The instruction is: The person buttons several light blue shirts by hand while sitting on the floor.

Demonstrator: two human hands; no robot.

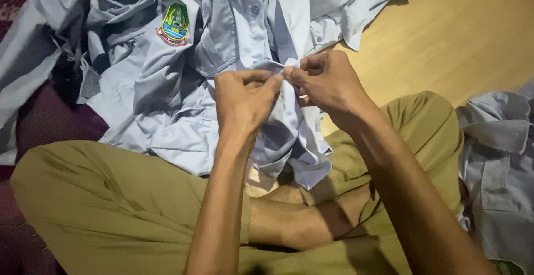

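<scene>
The two bare forearms come up from the bottom edge, nearest of all, rising over crossed legs in olive-khaki trousers (111, 197) with a bare foot (300, 219) tucked between the knees. At the top of those arms the left hand (243, 100) and the right hand (328, 83) meet almost fingertip to fingertip. Each is pinched shut on the same bit of cloth — a folded edge of a pale blue-grey uniform shirt (183, 114), caught between thumb and forefinger on both sides. Whether anything small sits inside the pinch cannot be made out.

The shirt hangs down from that grip, draped over the lap and spreading away to the person's left and forward across the floor. A small button (255, 9) shows on its front, and a shield-shaped embroidered badge (174, 25) in green, yellow and red is sewn to a sleeve further out. Behind it lies a crumpled heap of more garments (67, 19) in the same colour — partly over a dark maroon mat (44, 119). To the right, well apart from the hands, another grey-blue shirt (498, 158) lies bunched beside the knee, on a light wooden floor (456, 36).
</scene>
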